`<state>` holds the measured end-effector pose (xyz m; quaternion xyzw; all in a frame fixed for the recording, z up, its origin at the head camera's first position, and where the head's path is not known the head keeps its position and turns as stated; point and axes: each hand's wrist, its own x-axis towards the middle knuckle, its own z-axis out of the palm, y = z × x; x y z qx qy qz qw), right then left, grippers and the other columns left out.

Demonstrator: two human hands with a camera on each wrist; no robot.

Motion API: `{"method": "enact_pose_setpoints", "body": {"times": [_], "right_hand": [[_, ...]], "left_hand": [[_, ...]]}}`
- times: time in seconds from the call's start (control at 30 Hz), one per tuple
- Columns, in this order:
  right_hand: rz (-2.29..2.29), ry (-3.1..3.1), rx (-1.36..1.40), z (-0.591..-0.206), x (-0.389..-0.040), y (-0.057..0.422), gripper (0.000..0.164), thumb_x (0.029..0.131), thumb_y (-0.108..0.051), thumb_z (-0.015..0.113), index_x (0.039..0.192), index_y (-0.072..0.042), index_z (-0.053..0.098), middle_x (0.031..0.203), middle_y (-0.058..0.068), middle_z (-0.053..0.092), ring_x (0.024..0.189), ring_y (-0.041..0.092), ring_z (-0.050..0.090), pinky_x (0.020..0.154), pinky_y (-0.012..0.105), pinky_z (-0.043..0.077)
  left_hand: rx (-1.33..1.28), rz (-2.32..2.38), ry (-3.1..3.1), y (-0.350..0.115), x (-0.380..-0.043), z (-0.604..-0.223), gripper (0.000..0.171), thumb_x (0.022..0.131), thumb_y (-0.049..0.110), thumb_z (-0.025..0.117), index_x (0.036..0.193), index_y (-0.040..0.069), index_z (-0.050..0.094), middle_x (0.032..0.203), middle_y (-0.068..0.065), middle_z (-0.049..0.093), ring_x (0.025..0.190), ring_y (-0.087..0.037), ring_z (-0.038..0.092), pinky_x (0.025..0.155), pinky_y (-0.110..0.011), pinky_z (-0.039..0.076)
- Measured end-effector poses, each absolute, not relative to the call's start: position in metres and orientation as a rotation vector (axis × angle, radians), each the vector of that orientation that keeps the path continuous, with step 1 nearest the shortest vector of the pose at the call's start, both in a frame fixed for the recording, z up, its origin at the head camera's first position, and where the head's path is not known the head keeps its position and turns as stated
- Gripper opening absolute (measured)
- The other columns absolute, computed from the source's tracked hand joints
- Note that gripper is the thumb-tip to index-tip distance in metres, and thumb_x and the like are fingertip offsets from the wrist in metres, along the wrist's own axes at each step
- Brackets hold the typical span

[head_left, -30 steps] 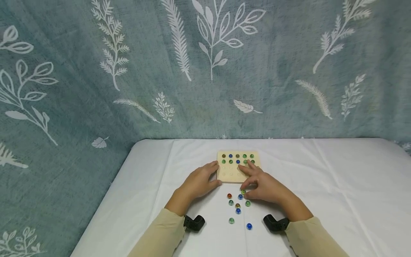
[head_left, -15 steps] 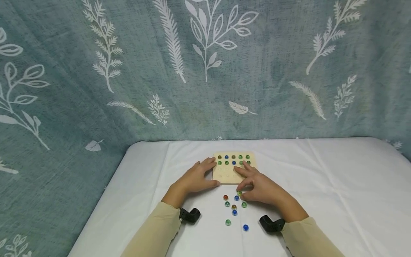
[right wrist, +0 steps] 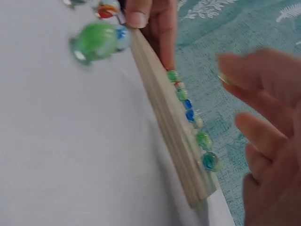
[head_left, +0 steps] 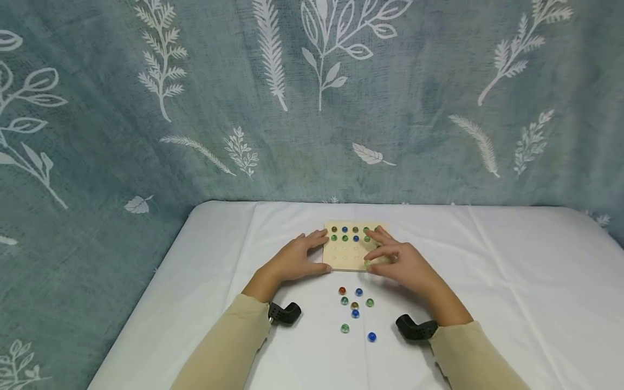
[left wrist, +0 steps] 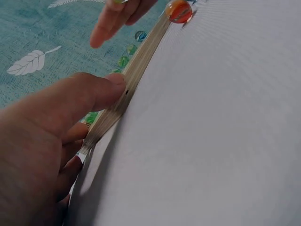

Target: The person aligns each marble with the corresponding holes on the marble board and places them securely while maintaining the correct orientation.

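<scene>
A pale wooden board (head_left: 336, 253) with rows of shallow holes lies on the white cloth. Marbles fill much of its two far rows; part of its right side is hidden behind my right hand. My left hand (head_left: 290, 260) holds the board at its near left corner, thumb on the front edge (left wrist: 115, 87) and fingers along the left side. Between thumb and index finger of my right hand (head_left: 409, 265) is a yellow-green marble (head_left: 366, 265), above the board's near edge. Its other fingers spread over the board's right part. The right wrist view shows only a sliver of that marble (right wrist: 224, 78).
Several loose marbles lie in front of the board, among them a red one (head_left: 342, 291), an amber one (head_left: 354, 305), a green one (head_left: 345, 328) and a blue one (head_left: 372, 337). A leaf-patterned curtain (head_left: 302, 146) hangs behind the table (head_left: 512, 260).
My right hand has lifted the yellow-green marble from the loose group and carried it forward to the board's near edge. My left hand stays at the board. The head view has shifted slightly.
</scene>
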<state>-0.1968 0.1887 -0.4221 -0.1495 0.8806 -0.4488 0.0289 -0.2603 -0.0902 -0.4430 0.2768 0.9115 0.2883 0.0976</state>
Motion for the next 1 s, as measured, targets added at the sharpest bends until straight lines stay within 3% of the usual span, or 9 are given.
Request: {"method": "enact_pose_setpoints", "body": {"times": [0.2, 0.47, 1.0], "right_hand": [[-1.506, 2.826, -0.097, -0.421, -0.216, 0.201, 0.035, 0.09, -0.032, 0.072, 0.114, -0.007, 0.074, 0.156, -0.001, 0.04, 0.152, 0.025, 0.016, 0.12, 0.063, 0.015], [-1.73, 2.649, 0.274, -0.437, -0.228, 0.197, 0.046, 0.09, -0.035, 0.071, 0.122, -0.004, 0.069, 0.158, -0.003, 0.034, 0.153, 0.022, 0.012, 0.125, 0.051, 0.01], [-1.566, 2.742, 0.019, -0.443, -0.234, 0.186, 0.033, 0.086, -0.03, 0.076, 0.111, -0.008, 0.074, 0.161, -0.001, 0.028, 0.154, 0.022, 0.004, 0.122, 0.06, 0.009]], "left_hand": [[0.786, 0.899, 2.686, -0.086, -0.259, -0.449, 0.081, 0.079, 0.051, 0.077, 0.149, 0.022, 0.047, 0.159, 0.012, 0.031, 0.15, -0.032, 0.022, 0.122, -0.049, 0.023], [0.79, 0.916, 2.685, -0.083, -0.257, -0.457, 0.079, 0.079, 0.049, 0.078, 0.147, 0.021, 0.048, 0.159, 0.013, 0.032, 0.15, -0.022, 0.023, 0.124, -0.044, 0.021], [0.749, 0.906, 2.707, -0.092, -0.259, -0.449, 0.079, 0.08, 0.052, 0.077, 0.148, 0.023, 0.047, 0.159, 0.014, 0.03, 0.15, -0.024, 0.023, 0.124, -0.045, 0.021]]}}
